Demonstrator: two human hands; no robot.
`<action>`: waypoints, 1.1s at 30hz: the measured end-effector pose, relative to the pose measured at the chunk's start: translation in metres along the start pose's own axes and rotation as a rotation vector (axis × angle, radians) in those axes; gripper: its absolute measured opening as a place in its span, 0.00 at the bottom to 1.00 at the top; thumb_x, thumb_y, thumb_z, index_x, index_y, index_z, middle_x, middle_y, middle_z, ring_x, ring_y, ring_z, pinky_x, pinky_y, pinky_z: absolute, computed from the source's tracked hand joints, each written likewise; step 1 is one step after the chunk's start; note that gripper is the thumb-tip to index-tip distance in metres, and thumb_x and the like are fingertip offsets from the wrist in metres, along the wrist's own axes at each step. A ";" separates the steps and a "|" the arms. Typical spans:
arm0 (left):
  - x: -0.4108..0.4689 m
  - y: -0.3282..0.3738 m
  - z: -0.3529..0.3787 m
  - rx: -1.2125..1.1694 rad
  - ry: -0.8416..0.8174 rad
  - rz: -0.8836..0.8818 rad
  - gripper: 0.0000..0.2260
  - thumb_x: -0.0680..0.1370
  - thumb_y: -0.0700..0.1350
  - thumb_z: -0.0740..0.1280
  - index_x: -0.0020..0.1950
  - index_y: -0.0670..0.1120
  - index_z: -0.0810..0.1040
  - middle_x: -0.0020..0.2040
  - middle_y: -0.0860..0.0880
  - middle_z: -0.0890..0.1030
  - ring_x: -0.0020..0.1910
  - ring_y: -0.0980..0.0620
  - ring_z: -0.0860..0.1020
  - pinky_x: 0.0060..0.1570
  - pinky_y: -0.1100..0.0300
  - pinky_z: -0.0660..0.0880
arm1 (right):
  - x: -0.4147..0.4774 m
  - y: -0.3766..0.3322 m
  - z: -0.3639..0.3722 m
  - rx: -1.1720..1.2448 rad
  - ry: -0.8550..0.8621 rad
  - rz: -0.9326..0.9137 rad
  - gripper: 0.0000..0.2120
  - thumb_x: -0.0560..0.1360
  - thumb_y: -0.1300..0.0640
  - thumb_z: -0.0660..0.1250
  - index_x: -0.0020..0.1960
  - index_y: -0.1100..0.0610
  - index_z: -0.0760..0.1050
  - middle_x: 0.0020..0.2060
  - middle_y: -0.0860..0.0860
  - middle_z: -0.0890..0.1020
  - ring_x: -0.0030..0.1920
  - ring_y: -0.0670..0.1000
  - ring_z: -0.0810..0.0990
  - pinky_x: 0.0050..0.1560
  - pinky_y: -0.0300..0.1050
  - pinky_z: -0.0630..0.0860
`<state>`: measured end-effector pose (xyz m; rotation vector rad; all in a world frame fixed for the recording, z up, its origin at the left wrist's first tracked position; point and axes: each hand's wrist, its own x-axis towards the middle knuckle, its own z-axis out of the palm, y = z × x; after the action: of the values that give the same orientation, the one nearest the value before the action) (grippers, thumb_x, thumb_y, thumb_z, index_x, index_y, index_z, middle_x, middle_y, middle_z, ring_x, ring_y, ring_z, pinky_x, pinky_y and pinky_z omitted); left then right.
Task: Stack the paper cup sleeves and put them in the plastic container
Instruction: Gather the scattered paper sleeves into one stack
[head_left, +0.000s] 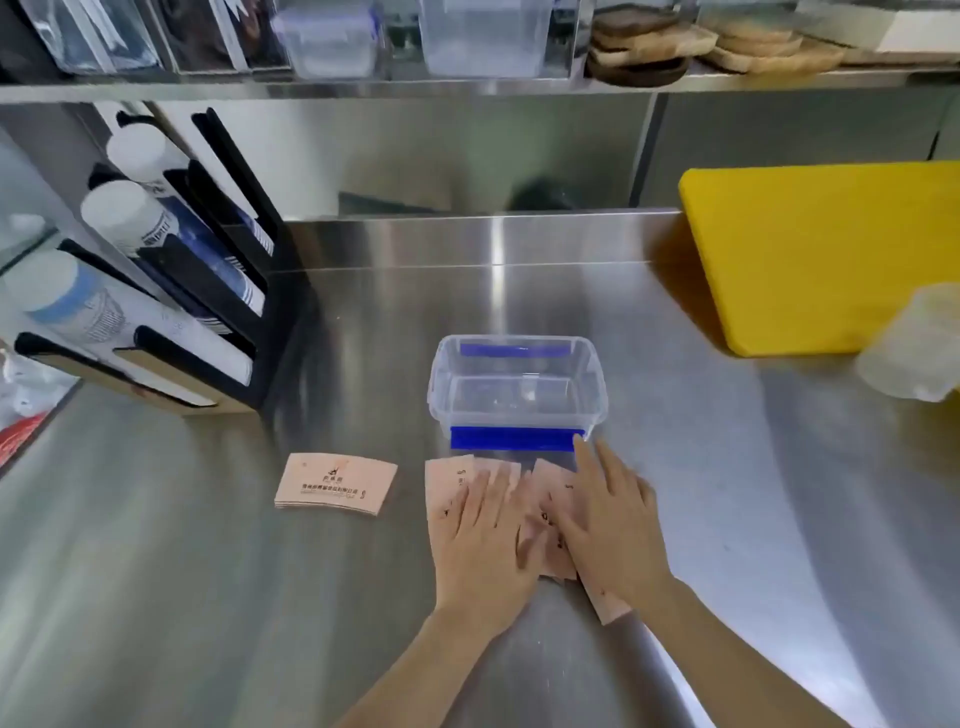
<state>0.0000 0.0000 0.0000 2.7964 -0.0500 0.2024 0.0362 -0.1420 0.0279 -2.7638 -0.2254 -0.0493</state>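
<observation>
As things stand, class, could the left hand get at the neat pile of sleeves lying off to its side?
Probably yes: bare counter lies between the left hand and the neat pile, with nothing blocking.

a brushed stainless steel bench (208, 571) fills the scene, catching soft overhead glare. a steel backsplash (467, 156) rises behind it. above runs a metal shelf (467, 85) holding clear tubs (485, 39) and wooden boards (675, 47). a black cup dispenser rack (228, 291) stands at left; a yellow cutting board (821, 249) lies at right.
</observation>
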 end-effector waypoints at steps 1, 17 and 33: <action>-0.001 0.002 0.000 0.004 -0.037 0.019 0.21 0.74 0.57 0.54 0.66 0.53 0.67 0.66 0.52 0.75 0.67 0.51 0.69 0.68 0.57 0.51 | -0.003 0.004 0.002 0.022 -0.047 0.037 0.34 0.71 0.36 0.48 0.73 0.51 0.55 0.69 0.52 0.68 0.68 0.54 0.68 0.67 0.50 0.64; -0.002 0.009 -0.002 -0.135 -0.038 0.021 0.20 0.72 0.55 0.52 0.54 0.49 0.78 0.56 0.51 0.81 0.60 0.50 0.75 0.68 0.56 0.61 | 0.009 0.012 -0.019 0.769 -0.154 0.427 0.03 0.71 0.67 0.65 0.44 0.61 0.74 0.40 0.53 0.77 0.39 0.51 0.76 0.33 0.38 0.71; 0.004 0.006 -0.045 -0.685 -0.061 -0.323 0.03 0.74 0.43 0.66 0.47 0.49 0.76 0.44 0.55 0.80 0.46 0.50 0.77 0.45 0.52 0.77 | 0.015 0.000 -0.018 1.215 -0.097 0.565 0.09 0.72 0.59 0.69 0.38 0.59 0.69 0.40 0.61 0.83 0.39 0.58 0.82 0.38 0.50 0.78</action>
<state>-0.0025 0.0093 0.0441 2.0883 0.2666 0.0109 0.0507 -0.1459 0.0456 -1.5291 0.3922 0.2750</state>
